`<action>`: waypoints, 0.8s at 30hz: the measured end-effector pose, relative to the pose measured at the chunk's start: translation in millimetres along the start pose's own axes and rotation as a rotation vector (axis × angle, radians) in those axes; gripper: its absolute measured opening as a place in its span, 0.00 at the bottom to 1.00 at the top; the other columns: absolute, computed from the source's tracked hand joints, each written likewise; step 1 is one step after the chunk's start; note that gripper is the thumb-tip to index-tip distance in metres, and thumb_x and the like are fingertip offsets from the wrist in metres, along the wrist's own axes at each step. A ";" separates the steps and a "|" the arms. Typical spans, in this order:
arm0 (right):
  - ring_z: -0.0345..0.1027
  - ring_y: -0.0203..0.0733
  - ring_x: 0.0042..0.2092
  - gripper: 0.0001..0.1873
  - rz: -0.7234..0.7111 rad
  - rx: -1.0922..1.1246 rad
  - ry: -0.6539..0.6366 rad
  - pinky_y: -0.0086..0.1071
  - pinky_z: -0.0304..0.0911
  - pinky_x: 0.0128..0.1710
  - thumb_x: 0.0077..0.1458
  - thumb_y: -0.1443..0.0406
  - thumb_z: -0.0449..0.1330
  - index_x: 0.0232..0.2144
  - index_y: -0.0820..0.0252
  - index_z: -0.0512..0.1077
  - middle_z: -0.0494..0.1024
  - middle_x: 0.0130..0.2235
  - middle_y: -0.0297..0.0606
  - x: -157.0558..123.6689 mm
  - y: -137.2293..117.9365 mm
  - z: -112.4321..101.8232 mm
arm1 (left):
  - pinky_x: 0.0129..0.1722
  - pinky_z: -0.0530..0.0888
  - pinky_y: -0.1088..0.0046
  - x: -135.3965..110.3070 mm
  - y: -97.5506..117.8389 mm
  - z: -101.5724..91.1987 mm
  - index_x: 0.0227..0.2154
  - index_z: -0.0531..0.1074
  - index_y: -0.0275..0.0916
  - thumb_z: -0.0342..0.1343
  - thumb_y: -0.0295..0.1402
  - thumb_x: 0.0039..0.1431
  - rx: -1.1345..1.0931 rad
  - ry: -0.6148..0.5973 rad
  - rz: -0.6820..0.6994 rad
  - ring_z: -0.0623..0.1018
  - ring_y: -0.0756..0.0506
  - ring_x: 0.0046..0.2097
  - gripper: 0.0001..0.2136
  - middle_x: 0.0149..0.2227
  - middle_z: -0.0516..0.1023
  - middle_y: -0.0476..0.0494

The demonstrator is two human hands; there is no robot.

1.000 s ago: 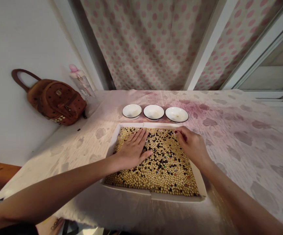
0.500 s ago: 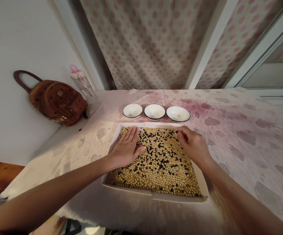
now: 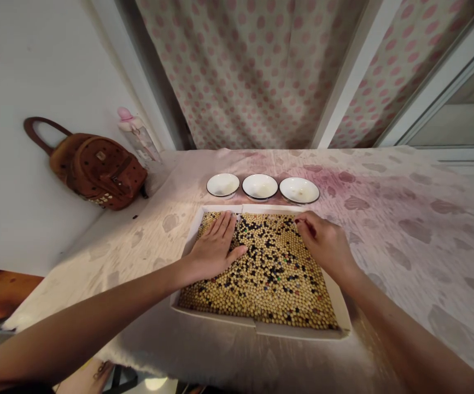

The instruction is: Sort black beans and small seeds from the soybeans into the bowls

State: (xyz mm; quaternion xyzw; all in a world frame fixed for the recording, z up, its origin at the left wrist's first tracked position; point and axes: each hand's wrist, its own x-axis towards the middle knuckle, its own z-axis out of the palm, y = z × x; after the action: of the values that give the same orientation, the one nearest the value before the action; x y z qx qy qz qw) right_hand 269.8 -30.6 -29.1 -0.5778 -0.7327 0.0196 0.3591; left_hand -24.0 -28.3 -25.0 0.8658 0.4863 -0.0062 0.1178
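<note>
Two hands work a tray of soybeans on a stained, cloth-covered table

A polka-dot curtain (image 3: 253,71) hangs behind the patterned tablecloth (image 3: 401,241), with a brown studded backpack (image 3: 101,172) against the wall at upper left. The shallow white tray (image 3: 261,208) sits at lower centre, packed with soybeans (image 3: 278,295) and scattered dark beads (image 3: 271,268). The left hand (image 3: 214,249) lies flat on them, fingers spread, near the tray's upper-left corner. The right hand (image 3: 322,243) has its fingers bunched narrowly just inside the upper-right rim; whether they hold anything cannot be told. Three white bowls (image 3: 260,187) stand just beyond the tray, with open cloth to the right.
</note>
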 end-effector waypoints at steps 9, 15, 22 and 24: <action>0.67 0.40 0.26 0.13 -0.012 -0.031 -0.004 0.34 0.56 0.29 0.64 0.61 0.51 0.37 0.58 0.74 0.75 0.26 0.35 0.4 -0.8 -0.4 | 0.73 0.46 0.50 -1.0 -3.4 7.2 0.70 0.15 0.39 0.34 0.54 0.73 0.024 0.063 0.072 0.38 0.34 0.75 0.40 0.75 0.31 0.35; 0.66 0.40 0.26 0.12 -0.024 -0.040 -0.007 0.33 0.55 0.30 0.65 0.62 0.52 0.37 0.58 0.74 0.73 0.25 0.34 -0.2 0.0 0.1 | 0.74 0.43 0.54 -0.7 1.3 0.2 0.72 0.22 0.35 0.32 0.56 0.72 0.036 -0.024 0.076 0.36 0.36 0.75 0.40 0.75 0.30 0.35; 0.66 0.41 0.26 0.12 -0.032 -0.068 -0.003 0.33 0.55 0.30 0.65 0.62 0.51 0.38 0.58 0.74 0.73 0.25 0.35 -0.5 -0.1 0.7 | 0.74 0.42 0.54 4.2 2.6 -6.1 0.73 0.25 0.34 0.31 0.57 0.72 0.012 -0.066 0.058 0.34 0.36 0.74 0.40 0.74 0.29 0.33; 0.66 0.41 0.26 0.12 -0.028 -0.060 -0.008 0.33 0.56 0.30 0.65 0.62 0.51 0.38 0.57 0.74 0.74 0.25 0.35 -0.3 -0.8 0.3 | 0.74 0.43 0.53 -2.3 2.4 -5.3 0.73 0.22 0.36 0.31 0.55 0.73 0.004 -0.039 0.077 0.34 0.36 0.74 0.39 0.75 0.28 0.35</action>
State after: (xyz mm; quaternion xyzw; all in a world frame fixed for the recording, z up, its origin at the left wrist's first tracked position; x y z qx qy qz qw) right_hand 269.0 -31.0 -29.1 -0.5778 -0.7424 -0.0050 0.3390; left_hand -23.8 -30.4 -19.1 0.8838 0.4504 -0.0196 0.1255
